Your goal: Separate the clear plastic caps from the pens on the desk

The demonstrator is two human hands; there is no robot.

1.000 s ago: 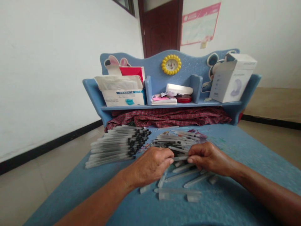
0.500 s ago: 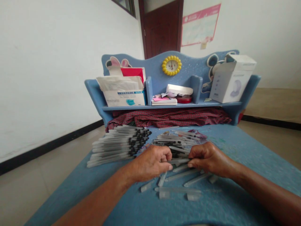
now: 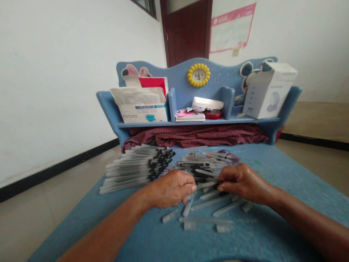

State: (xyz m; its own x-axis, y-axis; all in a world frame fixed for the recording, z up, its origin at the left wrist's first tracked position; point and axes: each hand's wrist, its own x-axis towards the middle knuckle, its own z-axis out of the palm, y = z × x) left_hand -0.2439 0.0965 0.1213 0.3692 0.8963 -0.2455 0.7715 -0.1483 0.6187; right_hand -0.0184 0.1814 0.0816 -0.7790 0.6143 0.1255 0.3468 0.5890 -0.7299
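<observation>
A translucent pen spans the gap between my two hands. My left hand is closed around its left end. At the other end, my right hand pinches a small black part between thumb and forefinger. Close below lie loose translucent pen barrels and short clear caps. Behind my hands is a loose heap of black and clear pen parts. To the left, pens with black ends are piled in a row, black ends pointing right.
The blue desk has a raised shelf at its back. On it stand a mask box, a stack of papers, a red round tin and a white box. Checked cloth lies beneath.
My left hand has shifted slightly left and its fingers have closed in further. More of the black part now shows at my right fingertips. The piles look the same.
</observation>
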